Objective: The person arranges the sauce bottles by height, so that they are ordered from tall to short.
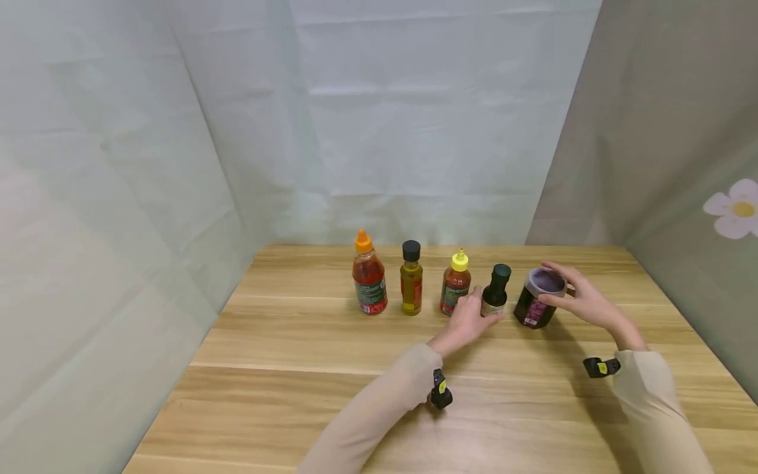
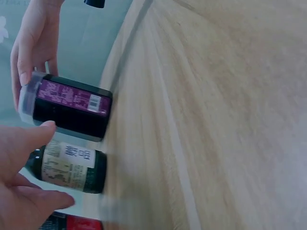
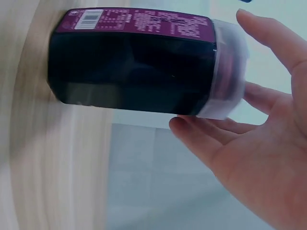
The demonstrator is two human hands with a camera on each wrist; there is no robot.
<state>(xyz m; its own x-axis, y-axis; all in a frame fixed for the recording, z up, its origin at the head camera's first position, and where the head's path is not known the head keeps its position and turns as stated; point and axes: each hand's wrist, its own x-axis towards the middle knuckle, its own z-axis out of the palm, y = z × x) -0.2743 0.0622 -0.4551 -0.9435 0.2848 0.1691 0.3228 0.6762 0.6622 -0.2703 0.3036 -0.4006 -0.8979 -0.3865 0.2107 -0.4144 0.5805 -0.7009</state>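
Five condiment containers stand in a row on the wooden table. My left hand [image 1: 468, 319] is around a small dark sauce bottle [image 1: 494, 293], thumb and fingers spread to either side of its pale label in the left wrist view. At the row's right end, my right hand [image 1: 583, 303] surrounds the clear lid of a dark jar [image 1: 529, 309] with a purple label. Its fingers are loosely spread in the right wrist view, the thumb [image 3: 268, 33] beside the lid's edge and the fingertips [image 3: 184, 128] under it. Both containers stand upright.
Left of the small bottle stand a yellow-capped sauce bottle [image 1: 454, 286], an olive-coloured bottle with a black cap [image 1: 411, 283] and an orange-capped red sauce bottle [image 1: 370, 283]. Pale cloth [image 1: 438, 131] hangs behind the wooden table [image 1: 284, 368] and at both sides.
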